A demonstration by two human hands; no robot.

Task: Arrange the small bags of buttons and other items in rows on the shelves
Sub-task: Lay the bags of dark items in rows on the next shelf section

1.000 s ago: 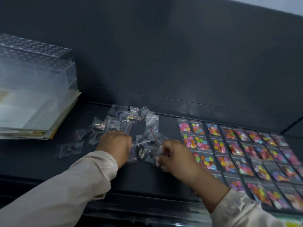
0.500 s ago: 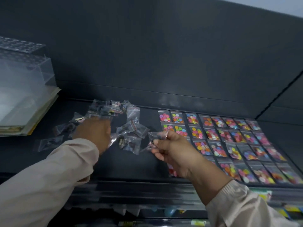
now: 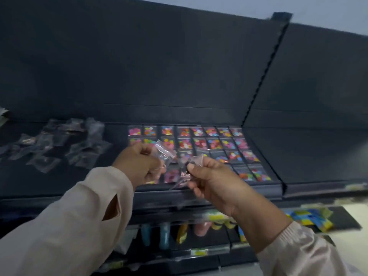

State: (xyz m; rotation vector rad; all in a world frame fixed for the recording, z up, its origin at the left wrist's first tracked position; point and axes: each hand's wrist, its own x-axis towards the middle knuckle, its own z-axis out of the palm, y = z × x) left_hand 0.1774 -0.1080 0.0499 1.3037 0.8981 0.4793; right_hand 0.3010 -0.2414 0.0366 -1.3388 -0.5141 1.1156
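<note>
Both hands are raised in front of the dark shelf (image 3: 83,182). My left hand (image 3: 139,164) holds a small clear bag (image 3: 164,153) between curled fingers. My right hand (image 3: 211,176) pinches another small clear bag with dark contents (image 3: 186,170). Behind the hands, small bags of coloured buttons (image 3: 211,144) lie in neat rows on the right part of the shelf. A loose heap of clear bags with dark items (image 3: 59,144) lies on the left part.
The shelf's dark back panel (image 3: 159,66) rises behind the bags. A second shelf section (image 3: 318,154) adjoins on the right. Below, lower shelves hold colourful packets (image 3: 306,216) and hanging items (image 3: 165,234).
My left hand left the heap and rose to the middle holding a bag. My right hand lifted its bag too. The view swung right, so the clear box at left is out of sight.
</note>
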